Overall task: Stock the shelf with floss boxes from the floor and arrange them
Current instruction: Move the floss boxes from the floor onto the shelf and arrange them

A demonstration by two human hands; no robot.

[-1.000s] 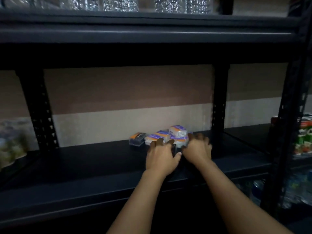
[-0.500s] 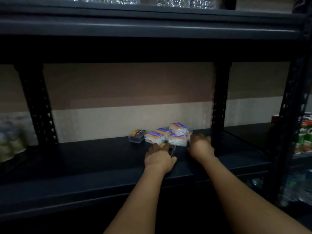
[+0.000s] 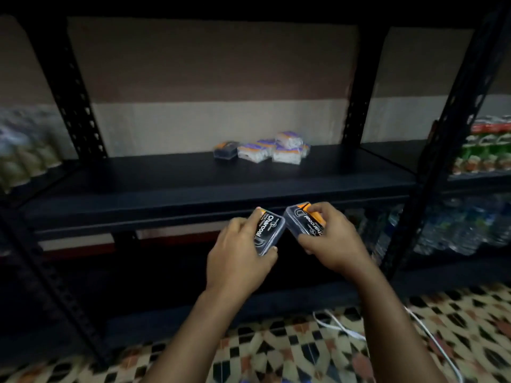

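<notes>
Gripped one to each hand, two clear-lidded charcoal floss boxes hang in front of the shelf's front edge. The left hand (image 3: 240,255) curls round the left charcoal box (image 3: 266,234), forefinger laid along its orange end and thumb under its lower corner; just beside it, near corners almost touching, the right hand (image 3: 331,246) pinches the right charcoal box (image 3: 306,220), fingers over the orange top and thumb at the lower edge.

Half a second ago both hands lay flat on the middle shelf (image 3: 177,186), pressed against the cluster of boxes at the back. Now they have drawn back to the front rail and each carries a fresh box, and the view has dropped enough to show the patterned floor (image 3: 276,352) and a white cable (image 3: 340,328). By this reading, one batch is arranged and the next pair is on its way in.

On the shelf board, left to right, sit one dark charcoal box (image 3: 225,150) and, touching it, a huddle of white floss boxes (image 3: 276,152) with purple and orange tops, one stacked on the others; their exact count is too blurred to tell. Further right, a neighbouring bay holds blurred green and red packs (image 3: 486,150), with bottled water (image 3: 464,230) below.
</notes>
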